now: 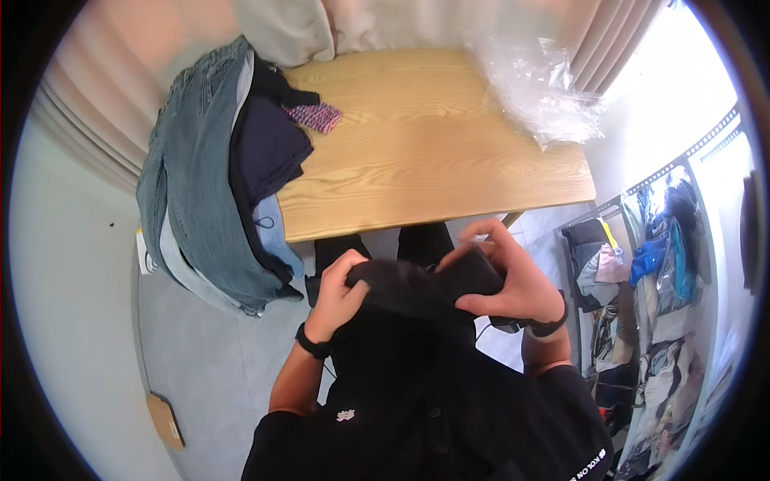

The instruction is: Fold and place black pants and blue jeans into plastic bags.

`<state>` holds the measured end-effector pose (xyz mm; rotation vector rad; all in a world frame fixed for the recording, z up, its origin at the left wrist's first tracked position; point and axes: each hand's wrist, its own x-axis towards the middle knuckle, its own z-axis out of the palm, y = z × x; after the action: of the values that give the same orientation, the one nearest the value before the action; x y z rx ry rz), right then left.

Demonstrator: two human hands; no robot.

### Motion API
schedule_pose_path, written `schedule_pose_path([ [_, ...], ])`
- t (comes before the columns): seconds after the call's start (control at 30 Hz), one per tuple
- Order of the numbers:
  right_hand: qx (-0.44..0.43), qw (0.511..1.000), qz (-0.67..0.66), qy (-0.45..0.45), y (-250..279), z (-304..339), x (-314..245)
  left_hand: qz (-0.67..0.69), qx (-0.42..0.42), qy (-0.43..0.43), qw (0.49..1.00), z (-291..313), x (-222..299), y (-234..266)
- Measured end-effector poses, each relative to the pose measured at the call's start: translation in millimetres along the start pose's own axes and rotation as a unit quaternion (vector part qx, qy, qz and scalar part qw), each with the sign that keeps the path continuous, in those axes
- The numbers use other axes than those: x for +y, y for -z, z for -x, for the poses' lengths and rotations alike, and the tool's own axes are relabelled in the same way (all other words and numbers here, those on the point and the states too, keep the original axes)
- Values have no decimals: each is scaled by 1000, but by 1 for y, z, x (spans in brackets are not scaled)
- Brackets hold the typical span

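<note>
A pale wooden tabletop [433, 156] with wavy grain stands against the far side of the room, one slim leg [512, 218] showing beneath its near edge. Behind it hang beige curtains [385, 28], falling in soft folds and gathered into tighter pleats toward the left and right. A plain off-white wall [76, 256] fills the left side, marked by a small dark spot [111, 224]. The floor [216, 353] is smooth and light grey. At right stands a metal rack [688, 158] with perforated rails, its shelves crowded. Strong white light [682, 72] floods the upper right, washing out detail; its source cannot be told.
</note>
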<state>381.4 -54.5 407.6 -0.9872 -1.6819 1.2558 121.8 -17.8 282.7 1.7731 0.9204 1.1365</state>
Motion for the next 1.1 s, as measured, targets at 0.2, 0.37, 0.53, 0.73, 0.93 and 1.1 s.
schedule_pose_path([
  [0.2, 215, 975, 27, 52, 3, 17, 7, -82, 5, -74, 994, -1, 48, 20],
  [0.37, 348, 911, 70, 209, 18, 39, -6, -180, -60, 81, 978, -2, 50, 39],
  [0.53, 382, 838, 255, 294, 30, 44, -23, -304, 2, -1, 953, -4, 50, 54],
  [0.73, 627, 607, 357, 335, 43, 38, -39, -463, 221, -153, 845, -19, 84, 103],
  [0.93, 711, 569, 232, 342, 71, 28, -54, -465, 181, -144, 855, -38, 42, 111],
  [1.1, 741, 554, 205, 319, 100, 47, -49, -374, 132, 0, 918, -24, -10, 107],
])
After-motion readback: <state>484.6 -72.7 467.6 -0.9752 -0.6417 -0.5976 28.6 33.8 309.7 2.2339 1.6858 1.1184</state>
